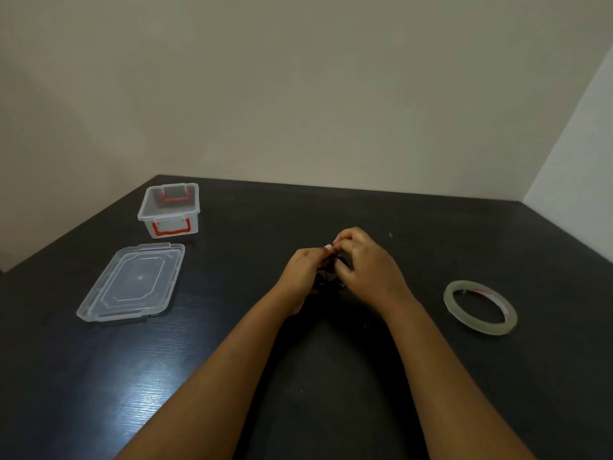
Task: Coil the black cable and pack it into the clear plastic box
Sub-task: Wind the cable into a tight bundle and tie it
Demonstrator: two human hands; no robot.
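Left hand (302,267): I see it curled closed around a small bundle of the black cable (328,279), knuckles toward me, held just above the table (298,376).
Right hand (360,260): fingers bent in tight, tips pinching at the top of the same bundle, touching the left hand's fingertips. Both hands meet over the middle of the table.
Black cable: only a few dark loops show in the gap between the two palms; against the dark tabletop I cannot tell how much is coiled or whether any of it trails below.
Tape roll (480,307): a clear ring lying flat to the right of the right forearm, well apart from the hands, nothing touching it.
Lid (132,283): clear plastic, lying flat on the table to the left of the left forearm, apart from it.
Clear plastic box (170,209): stands upright at the far left of the table, just beyond the lid, open on top, with red latches at its near and far ends. I see nothing inside it.
Path: the table between the hands and the box is bare; the lid lies beside that line, nearer me.
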